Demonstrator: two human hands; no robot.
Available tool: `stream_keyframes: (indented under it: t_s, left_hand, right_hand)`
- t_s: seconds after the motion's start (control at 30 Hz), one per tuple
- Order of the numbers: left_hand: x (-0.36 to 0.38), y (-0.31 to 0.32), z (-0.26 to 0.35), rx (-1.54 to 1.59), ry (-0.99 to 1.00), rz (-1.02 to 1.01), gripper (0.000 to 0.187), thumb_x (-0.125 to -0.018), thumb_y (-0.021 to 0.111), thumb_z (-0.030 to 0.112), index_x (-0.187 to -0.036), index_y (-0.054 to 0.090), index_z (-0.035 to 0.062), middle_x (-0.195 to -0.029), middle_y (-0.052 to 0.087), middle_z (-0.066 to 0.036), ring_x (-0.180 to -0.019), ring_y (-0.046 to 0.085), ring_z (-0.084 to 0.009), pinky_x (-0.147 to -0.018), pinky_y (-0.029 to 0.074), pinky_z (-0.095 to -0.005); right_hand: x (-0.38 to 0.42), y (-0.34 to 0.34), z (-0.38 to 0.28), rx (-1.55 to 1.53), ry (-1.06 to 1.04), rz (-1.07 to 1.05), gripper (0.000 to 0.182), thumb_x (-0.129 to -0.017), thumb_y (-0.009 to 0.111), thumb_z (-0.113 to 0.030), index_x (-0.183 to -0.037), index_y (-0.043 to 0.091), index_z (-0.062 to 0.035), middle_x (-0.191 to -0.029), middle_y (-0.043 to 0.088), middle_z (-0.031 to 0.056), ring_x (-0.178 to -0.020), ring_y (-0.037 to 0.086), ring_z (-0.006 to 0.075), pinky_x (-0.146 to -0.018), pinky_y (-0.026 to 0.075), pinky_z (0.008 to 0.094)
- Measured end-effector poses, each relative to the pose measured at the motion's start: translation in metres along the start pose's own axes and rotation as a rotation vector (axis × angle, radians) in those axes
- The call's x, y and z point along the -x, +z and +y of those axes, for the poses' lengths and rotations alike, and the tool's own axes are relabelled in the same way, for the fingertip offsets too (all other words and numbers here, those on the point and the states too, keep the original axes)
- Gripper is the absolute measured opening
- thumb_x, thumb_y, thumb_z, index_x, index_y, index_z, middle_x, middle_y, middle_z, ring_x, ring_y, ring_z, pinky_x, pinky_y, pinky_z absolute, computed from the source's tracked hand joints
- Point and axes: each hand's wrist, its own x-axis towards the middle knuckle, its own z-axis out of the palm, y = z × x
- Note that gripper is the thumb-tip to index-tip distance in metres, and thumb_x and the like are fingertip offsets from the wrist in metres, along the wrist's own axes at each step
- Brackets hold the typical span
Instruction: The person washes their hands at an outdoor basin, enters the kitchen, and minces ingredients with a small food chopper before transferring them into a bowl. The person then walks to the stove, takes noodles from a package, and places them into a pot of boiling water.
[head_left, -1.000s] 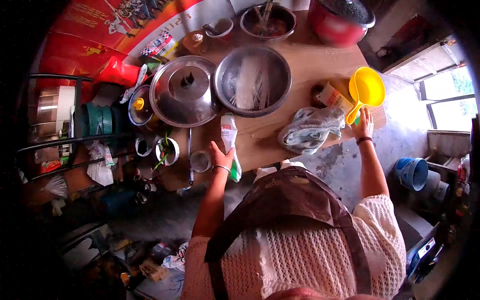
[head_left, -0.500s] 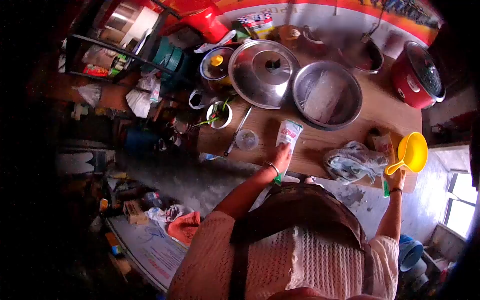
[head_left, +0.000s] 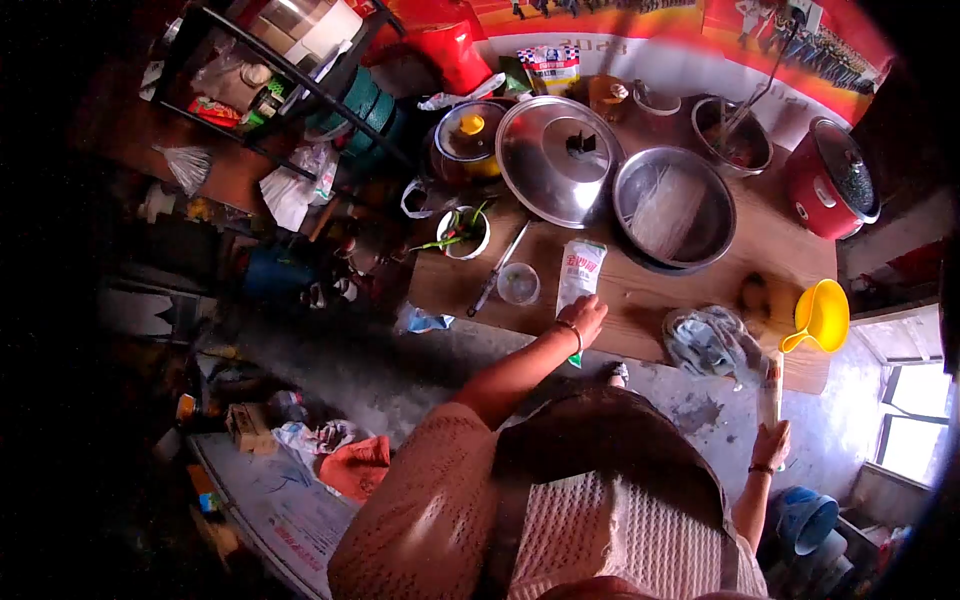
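A long white packet (head_left: 580, 268) with red lettering and a green lower end lies across the front part of the table. My left hand (head_left: 585, 318) grips it near its lower end, fingers curled over it. My right hand (head_left: 770, 445) is closed around the bottom of a second long packet (head_left: 769, 390), upright beyond the table's front edge. Just left of that packet is a crumpled grey cloth (head_left: 712, 342). A yellow ladle (head_left: 823, 315) lies at the table's right corner, above my right hand.
Behind the packet stand a metal basin (head_left: 722, 245) with a clear bag-like sheet in it and a large steel lid (head_left: 545, 180). Left are a white bowl of green peppers (head_left: 463, 233), a knife (head_left: 500, 268) and a small clear cup (head_left: 518, 284). A red cooker (head_left: 815, 190) stands far right.
My right hand has drawn the second packet down and back, off the tabletop beside the ladle. My left hand stays at the first packet, its fingers now more curled. The view has shifted.
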Motion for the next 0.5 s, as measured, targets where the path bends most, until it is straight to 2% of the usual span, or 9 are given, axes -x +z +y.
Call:
stream_keyframes:
  t_s: [0.13,0.17,0.27,0.3,0.4,0.5]
  left_hand:
    - [0.015,-0.002,-0.003,0.161,0.110,0.150,0.031,-0.075,0.067,0.017,-0.101,0.054,0.0058,-0.109,0.051,-0.013,-0.103,0.052,-0.0317,-0.086,0.046,-0.0418]
    - [0.019,0.000,-0.005,0.198,0.137,0.177,0.032,-0.075,0.067,0.017,-0.101,0.054,0.0056,-0.108,0.051,-0.013,-0.103,0.052,-0.0319,-0.086,0.046,-0.0417]
    - [0.030,-0.003,0.001,0.251,0.206,0.138,0.032,-0.074,0.067,0.016,-0.101,0.053,0.0039,-0.107,0.052,-0.013,-0.103,0.052,-0.0328,-0.087,0.045,-0.0412]
    - [0.033,-0.001,0.003,0.261,0.215,0.155,0.033,-0.073,0.067,0.016,-0.100,0.053,0.0034,-0.106,0.052,-0.014,-0.103,0.052,-0.0330,-0.087,0.045,-0.0410]
    - [0.039,-0.003,0.005,0.296,0.252,0.196,0.032,-0.073,0.068,0.015,-0.099,0.053,0.0032,-0.106,0.052,-0.014,-0.102,0.052,-0.0332,-0.087,0.045,-0.0408]
    - [0.044,-0.013,0.006,0.318,0.257,0.184,0.032,-0.074,0.068,0.015,-0.099,0.054,0.0027,-0.108,0.052,-0.014,-0.104,0.052,-0.0328,-0.089,0.045,-0.0401]
  right_hand:
    - [0.055,-0.006,-0.005,-0.006,-0.050,0.111,0.033,-0.073,0.068,-0.020,-0.092,0.047,-0.0039,-0.085,0.057,0.0198,-0.081,0.055,0.0422,-0.067,0.042,0.0512]
    - [0.064,-0.014,-0.014,-0.050,0.034,0.024,0.032,-0.074,0.068,-0.021,-0.092,0.047,-0.0038,-0.085,0.056,0.0201,-0.080,0.055,0.0425,-0.067,0.042,0.0511]
    - [0.086,-0.030,-0.035,-0.036,0.036,-0.007,0.033,-0.075,0.067,-0.023,-0.092,0.047,-0.0037,-0.084,0.056,0.0205,-0.080,0.055,0.0430,-0.067,0.042,0.0512]
    - [0.089,-0.032,-0.042,0.023,0.042,0.023,0.034,-0.074,0.070,-0.022,-0.091,0.047,-0.0035,-0.083,0.057,0.0186,-0.079,0.056,0.0409,-0.066,0.043,0.0492]
    - [0.090,-0.026,-0.047,-0.027,0.060,0.113,0.033,-0.075,0.068,-0.023,-0.090,0.046,-0.0037,-0.082,0.057,0.0187,-0.078,0.056,0.0412,-0.066,0.043,0.0489]
    - [0.075,-0.022,-0.062,-0.086,0.131,0.053,0.035,-0.076,0.066,-0.030,-0.090,0.047,-0.0047,-0.084,0.058,0.0194,-0.081,0.056,0.0420,-0.067,0.043,0.0503]
